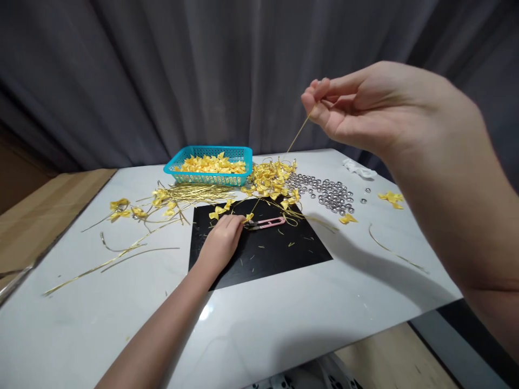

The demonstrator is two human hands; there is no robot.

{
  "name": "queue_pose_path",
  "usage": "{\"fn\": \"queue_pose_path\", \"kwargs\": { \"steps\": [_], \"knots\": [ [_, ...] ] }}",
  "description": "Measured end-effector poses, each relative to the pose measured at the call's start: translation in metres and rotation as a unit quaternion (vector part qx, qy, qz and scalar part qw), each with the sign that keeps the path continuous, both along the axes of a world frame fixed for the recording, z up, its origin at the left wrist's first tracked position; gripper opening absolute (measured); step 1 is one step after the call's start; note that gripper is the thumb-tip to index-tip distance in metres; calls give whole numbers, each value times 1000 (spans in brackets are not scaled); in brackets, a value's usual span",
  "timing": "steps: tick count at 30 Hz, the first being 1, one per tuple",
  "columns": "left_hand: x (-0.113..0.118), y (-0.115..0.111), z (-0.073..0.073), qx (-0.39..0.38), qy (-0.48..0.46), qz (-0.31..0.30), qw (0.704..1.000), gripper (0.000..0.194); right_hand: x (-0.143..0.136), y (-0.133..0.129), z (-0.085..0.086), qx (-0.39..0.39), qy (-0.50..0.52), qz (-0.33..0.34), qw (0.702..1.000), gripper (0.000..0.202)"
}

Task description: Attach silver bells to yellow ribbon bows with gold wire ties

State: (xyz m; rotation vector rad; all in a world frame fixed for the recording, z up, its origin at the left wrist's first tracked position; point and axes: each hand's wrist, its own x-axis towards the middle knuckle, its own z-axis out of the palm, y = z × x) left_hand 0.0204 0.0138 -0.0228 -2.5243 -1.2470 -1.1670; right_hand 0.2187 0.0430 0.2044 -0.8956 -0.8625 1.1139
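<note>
Our right hand (357,105): raised, upper right, fingertips pinching gold cord (299,133); our left hand (221,240): low, centre, pinching yellow bow (249,217).

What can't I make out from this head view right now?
All in the head view:
Left hand: its exact grip on the yellow bow is hidden by its own fingers.
Gold cord from the right hand: too thin to follow where it crosses the bow pile.
Blue basket: floor hidden by bows.
Silver pieces: too small for detail.
Left arm: cut off by the bottom edge.
</note>
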Motion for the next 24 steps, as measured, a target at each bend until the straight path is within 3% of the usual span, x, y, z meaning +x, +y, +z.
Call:
{"fn": "queue_pose_path", "kwargs": {
  "steps": [3, 5, 10, 12, 15, 17, 19, 24],
  "knots": [
    [0, 0, 0, -5, -1, -1, 1000, 15, 2, -4, 4, -81, 47, 7, 996, 14],
    [0, -1, 0, -12, -1, 0, 1000, 15, 2, -8, 9, -91, 61, 2, 994, 13],
    [-1, 0, -1, -50, -3, 6, 999, 17, -4, -16, 14, -107, 59, 16, 992, 27],
    [-1, 1, -1, -76, -4, 13, 997, 17, -11, -18, 2, -111, 42, 38, 992, 27],
    [-3, 4, 0, -122, -9, 23, 992, 15, -24, -19, -31, -142, 28, 96, 985, 29],
    [-3, 7, 1, -145, -14, 29, 989, 14, -31, -18, -54, -199, 70, 184, 960, 31],
    [-4, 10, 1, -156, -17, 38, 987, 15, -35, -17, -69, -212, 107, 225, 945, 30],
    [-9, 14, 0, -147, -21, 48, 988, 18, -39, -31, -67, -167, 165, 309, 922, 21]
  ]
}}
